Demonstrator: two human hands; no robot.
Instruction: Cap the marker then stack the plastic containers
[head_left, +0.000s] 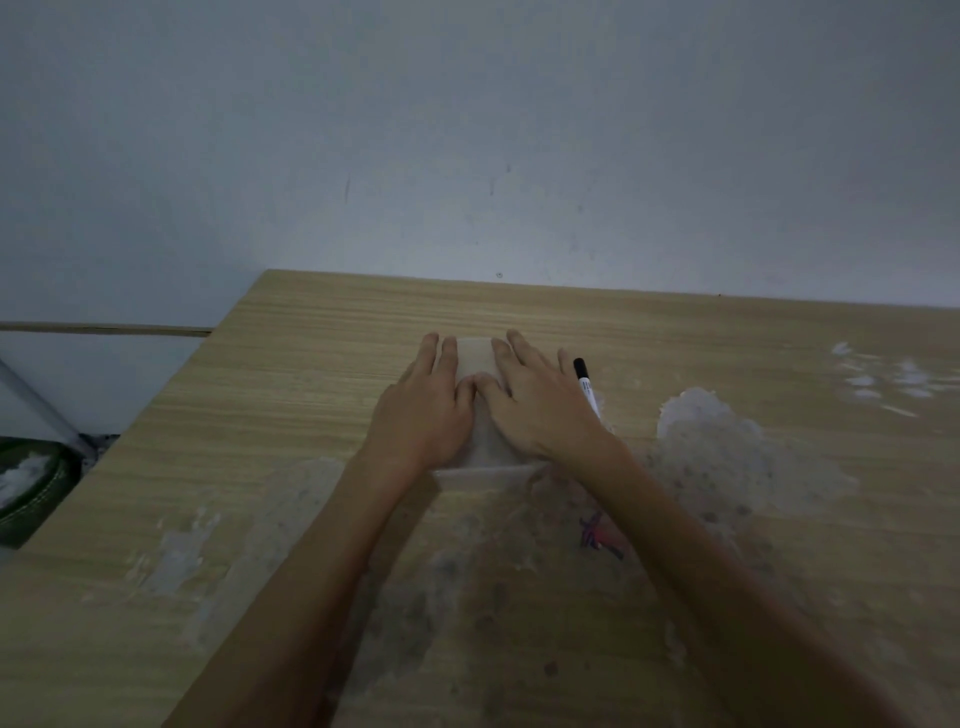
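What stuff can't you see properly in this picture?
Head view, the only one:
- Plastic containers: the left hand and right hand lie on top, and the plastic is see-through, so how many are stacked cannot be told.
- Marker: its lower end is hidden behind the right hand; the label is too small to read.
- Green object: cut off by the left edge, too dim to name.

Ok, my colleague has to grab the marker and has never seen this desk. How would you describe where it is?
On the wooden table against the grey wall, find the two hands pressed on the clear plastic containers. The marker lies just beyond the right hand, partly hidden by it. It is the only slim white stick with a black cap.
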